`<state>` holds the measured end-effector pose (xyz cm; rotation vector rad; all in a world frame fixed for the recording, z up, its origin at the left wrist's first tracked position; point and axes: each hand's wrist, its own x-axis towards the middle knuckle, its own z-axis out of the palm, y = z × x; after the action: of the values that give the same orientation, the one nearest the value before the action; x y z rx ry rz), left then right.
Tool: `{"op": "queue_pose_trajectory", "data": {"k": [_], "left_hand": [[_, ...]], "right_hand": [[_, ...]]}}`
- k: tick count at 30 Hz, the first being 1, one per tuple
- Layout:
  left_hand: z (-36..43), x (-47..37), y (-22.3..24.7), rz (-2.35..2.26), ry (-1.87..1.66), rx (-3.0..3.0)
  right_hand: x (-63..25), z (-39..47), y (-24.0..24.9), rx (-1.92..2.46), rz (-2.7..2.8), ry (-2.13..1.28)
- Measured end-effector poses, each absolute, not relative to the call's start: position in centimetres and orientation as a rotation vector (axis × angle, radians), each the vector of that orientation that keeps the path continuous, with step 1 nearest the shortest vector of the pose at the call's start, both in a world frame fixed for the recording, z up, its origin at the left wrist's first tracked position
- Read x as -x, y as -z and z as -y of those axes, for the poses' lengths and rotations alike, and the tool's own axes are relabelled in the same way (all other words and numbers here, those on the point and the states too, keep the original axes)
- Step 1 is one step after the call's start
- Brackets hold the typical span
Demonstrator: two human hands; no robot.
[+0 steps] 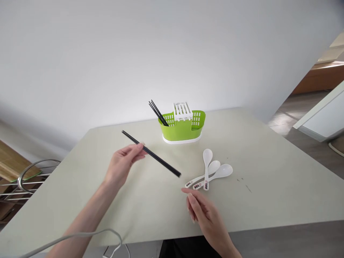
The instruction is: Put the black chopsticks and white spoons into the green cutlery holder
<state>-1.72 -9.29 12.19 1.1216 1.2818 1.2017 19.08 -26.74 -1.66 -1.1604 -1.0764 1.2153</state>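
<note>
My left hand pinches black chopsticks near their middle, held slanting above the table. Near the front edge, my right hand has its index finger pointing left and the other fingers curled, with nothing seen in it. Just beyond that hand lie white spoons, three of them, with crossed handles. A green basket on a white base stands at the back of the table, a white slotted rack across its middle. More black chopsticks lean in its left compartment.
The pale table meets a white wall at the back. A grey cable crosses in front of my left forearm. A metal rack with wooden boards is beyond the table's left edge. Small dark marks dot the tabletop right of the spoons.
</note>
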Motion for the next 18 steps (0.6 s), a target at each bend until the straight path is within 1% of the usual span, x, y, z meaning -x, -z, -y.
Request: {"op": "queue_pose_trajectory", "data": {"k": [4, 9, 13, 18], "left_hand": [[5.3, 2.7, -15.7, -1.279, -1.455, -1.153], [1.3, 2.1, -19.0, -1.226, -1.619, -1.247], [-1.1, 0.2, -19.7, -1.282, -1.617, -1.259], [-3.7, -2.2, -18.6, -1.365, -1.556, -1.261]], "right_hand": [[-19.2, 26.7, 1.9, 1.135, 1.167, -1.214], [-19.3, 26.6, 1.6, 1.121, 1.242, -1.231], [-19.2, 26.6, 1.4, 1.106, 1.245, -1.232], [-19.3, 26.5, 0.8, 1.097, 1.260, -1.214]]}}
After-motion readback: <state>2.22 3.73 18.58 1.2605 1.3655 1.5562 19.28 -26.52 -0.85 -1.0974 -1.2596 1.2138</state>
